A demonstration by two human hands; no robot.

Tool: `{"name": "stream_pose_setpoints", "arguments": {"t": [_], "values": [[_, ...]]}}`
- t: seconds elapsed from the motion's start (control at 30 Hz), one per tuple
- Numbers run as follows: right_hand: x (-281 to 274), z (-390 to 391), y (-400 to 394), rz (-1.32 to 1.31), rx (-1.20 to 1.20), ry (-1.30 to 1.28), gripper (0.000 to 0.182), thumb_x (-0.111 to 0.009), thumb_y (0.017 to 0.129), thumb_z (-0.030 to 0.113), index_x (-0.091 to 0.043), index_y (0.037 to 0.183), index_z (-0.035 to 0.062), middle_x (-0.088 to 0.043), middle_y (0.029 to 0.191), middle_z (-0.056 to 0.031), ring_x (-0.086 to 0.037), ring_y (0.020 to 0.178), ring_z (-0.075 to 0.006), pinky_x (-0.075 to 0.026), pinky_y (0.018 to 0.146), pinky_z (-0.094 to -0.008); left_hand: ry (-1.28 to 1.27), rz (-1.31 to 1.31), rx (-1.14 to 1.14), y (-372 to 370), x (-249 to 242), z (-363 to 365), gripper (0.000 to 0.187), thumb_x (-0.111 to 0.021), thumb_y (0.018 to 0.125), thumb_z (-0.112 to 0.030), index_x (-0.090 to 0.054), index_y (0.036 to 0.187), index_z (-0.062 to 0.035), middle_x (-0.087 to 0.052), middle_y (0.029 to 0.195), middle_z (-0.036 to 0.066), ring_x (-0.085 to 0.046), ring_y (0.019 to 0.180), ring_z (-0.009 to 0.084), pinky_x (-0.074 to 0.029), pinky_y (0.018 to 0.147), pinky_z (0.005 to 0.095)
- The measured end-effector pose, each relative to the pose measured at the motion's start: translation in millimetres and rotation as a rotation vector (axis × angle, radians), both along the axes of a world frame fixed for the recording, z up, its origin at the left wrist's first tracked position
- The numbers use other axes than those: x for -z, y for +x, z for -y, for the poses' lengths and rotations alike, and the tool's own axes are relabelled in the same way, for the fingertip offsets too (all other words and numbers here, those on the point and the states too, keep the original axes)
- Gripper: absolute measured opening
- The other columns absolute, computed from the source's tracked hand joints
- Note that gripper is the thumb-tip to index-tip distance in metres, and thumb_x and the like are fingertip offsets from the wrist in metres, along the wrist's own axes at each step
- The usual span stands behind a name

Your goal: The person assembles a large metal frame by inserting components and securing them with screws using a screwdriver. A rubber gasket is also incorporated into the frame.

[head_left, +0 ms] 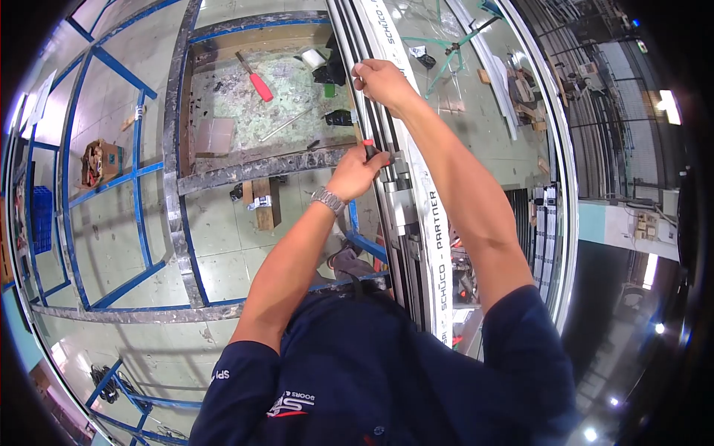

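Note:
A long aluminium frame profile [416, 186] with white printed protective tape runs away from me, just right of centre. My left hand [357, 172], with a metal watch on its wrist, grips a small tool with a red and black handle [368, 151], its tip against the profile's dark groove. Farther along, my right hand [381, 80] has its fingers pinched on the profile's edge. What lies between those fingertips is too small to make out.
Beyond the profile lies a dirty bench top [282, 97] with a red-handled tool [256, 80], a white tape roll [314, 58] and black parts. Blue steel racking [137, 171] spans the left. A wooden block [264, 202] and a cardboard box [100, 160] lie on the floor.

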State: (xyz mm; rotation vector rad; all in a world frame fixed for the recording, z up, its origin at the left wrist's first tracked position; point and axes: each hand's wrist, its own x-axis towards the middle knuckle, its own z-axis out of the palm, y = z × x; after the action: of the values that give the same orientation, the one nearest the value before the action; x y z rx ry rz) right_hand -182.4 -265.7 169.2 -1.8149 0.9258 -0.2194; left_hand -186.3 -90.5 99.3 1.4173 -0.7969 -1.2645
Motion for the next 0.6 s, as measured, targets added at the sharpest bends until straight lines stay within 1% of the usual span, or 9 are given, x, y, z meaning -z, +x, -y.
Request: {"name": "stream_pose_setpoints", "arguments": {"t": [0.03, 0.1, 0.13, 0.23, 0.33, 0.43, 0.47, 0.57, 0.6], "values": [[-7.6, -4.7, -3.7, 0.038, 0.023, 0.044, 0.025, -0.050, 0.099, 0.023, -0.063, 0.094, 0.0021, -0.060, 0.075, -0.0020, -0.045, 0.056, -0.0066, -0.038, 0.052, -0.0228, -0.034, 0.080, 0.009, -0.8, 2.4, 1.1, 0.033, -0.061, 0.094, -0.032, -0.067, 0.089, 0.0002, -0.053, 0.065, -0.001, -0.049, 0.054, 0.0115, -0.042, 0.051, 0.0288], [-11.3, -9.0, -9.1, 0.077, -0.001, -0.048, 0.026, -0.050, 0.099, 0.024, -0.063, 0.093, 0.0016, -0.060, 0.075, -0.0021, -0.045, 0.056, -0.0065, -0.039, 0.053, -0.0231, -0.067, 0.124, -0.006, -3.4, 4.8, 1.7, 0.032, -0.062, 0.094, -0.032, -0.067, 0.089, -0.0001, -0.053, 0.064, -0.001, -0.049, 0.053, 0.0114, -0.042, 0.051, 0.0287], [-10.1, -10.5, -8.1, 0.077, 0.018, -0.041, 0.026, -0.051, 0.099, 0.023, -0.064, 0.096, 0.0005, -0.061, 0.075, -0.0024, -0.045, 0.056, -0.0067, -0.040, 0.054, -0.0234, -0.081, 0.149, -0.019, -2.8, 5.0, 1.4, 0.032, -0.062, 0.094, -0.032, -0.067, 0.088, -0.0003, -0.053, 0.064, -0.001, -0.049, 0.053, 0.0114, -0.042, 0.051, 0.0286], [1.8, -6.3, -1.4, 0.044, 0.065, 0.017, 0.027, -0.052, 0.099, 0.022, -0.065, 0.099, -0.0004, -0.061, 0.075, -0.0025, -0.045, 0.056, -0.0068, -0.040, 0.053, -0.0236, 0.001, -0.072, -0.015, -1.0, -0.7, 0.6, 0.032, -0.062, 0.094, -0.031, -0.066, 0.088, -0.0001, -0.052, 0.062, -0.001, -0.048, 0.052, 0.0113, -0.042, 0.050, 0.0283], [4.3, -3.2, 0.4, 0.035, 0.073, 0.060, 0.026, -0.053, 0.098, 0.021, -0.066, 0.101, -0.0006, -0.061, 0.075, -0.0029, -0.046, 0.056, -0.0071, -0.039, 0.052, -0.0237, 0.074, -0.214, 0.046, 3.6, -7.0, 1.9, 0.032, -0.062, 0.095, -0.031, -0.065, 0.089, 0.0002, -0.050, 0.061, -0.001, -0.046, 0.052, 0.0103, -0.041, 0.049, 0.0281], [5.4, -3.9, 1.6, 0.021, 0.092, 0.043, 0.025, -0.052, 0.098, 0.020, -0.066, 0.101, -0.0004, -0.061, 0.075, -0.0033, -0.046, 0.055, -0.0078, -0.039, 0.050, -0.0238, 0.045, -0.255, 0.053, 2.9, -2.7, 0.2, 0.031, -0.062, 0.095, -0.031, -0.064, 0.092, 0.0005, -0.049, 0.062, -0.002, -0.044, 0.051, 0.0091, -0.039, 0.048, 0.0278], [13.2, 1.1, 5.7, -0.004, 0.087, 0.006, 0.025, -0.053, 0.097, 0.019, -0.067, 0.101, -0.0012, -0.062, 0.075, -0.0050, -0.046, 0.053, -0.0092, -0.039, 0.049, -0.0251, 0.038, -0.319, 0.052, 4.2, -0.9, 0.5, 0.030, -0.063, 0.094, -0.030, -0.064, 0.092, -0.0003, -0.048, 0.063, -0.002, -0.043, 0.051, 0.0086, -0.036, 0.047, 0.0271], [35.8, 25.3, 15.3, -0.126, 0.143, 0.042, 0.027, -0.057, 0.094, 0.021, -0.070, 0.092, -0.0023, -0.070, 0.074, -0.0095, -0.060, 0.059, -0.0163, -0.048, 0.057, -0.0301, 0.105, -0.340, 0.062, 11.3, 7.4, 7.8, 0.029, -0.063, 0.094, -0.030, -0.064, 0.094, -0.0015, -0.049, 0.064, -0.002, -0.043, 0.051, 0.0086, -0.035, 0.046, 0.0264], [38.1, 23.7, 18.2, -0.125, 0.166, -0.082, 0.027, -0.059, 0.092, 0.021, -0.070, 0.088, -0.0033, -0.070, 0.072, -0.0113, -0.062, 0.057, -0.0180, -0.050, 0.057, -0.0312, 0.097, -0.395, 0.079, 15.7, -0.6, 1.8, 0.029, -0.063, 0.094, -0.031, -0.062, 0.095, -0.0028, -0.050, 0.065, -0.002, -0.041, 0.050, 0.0084, -0.034, 0.047, 0.0253]]}}
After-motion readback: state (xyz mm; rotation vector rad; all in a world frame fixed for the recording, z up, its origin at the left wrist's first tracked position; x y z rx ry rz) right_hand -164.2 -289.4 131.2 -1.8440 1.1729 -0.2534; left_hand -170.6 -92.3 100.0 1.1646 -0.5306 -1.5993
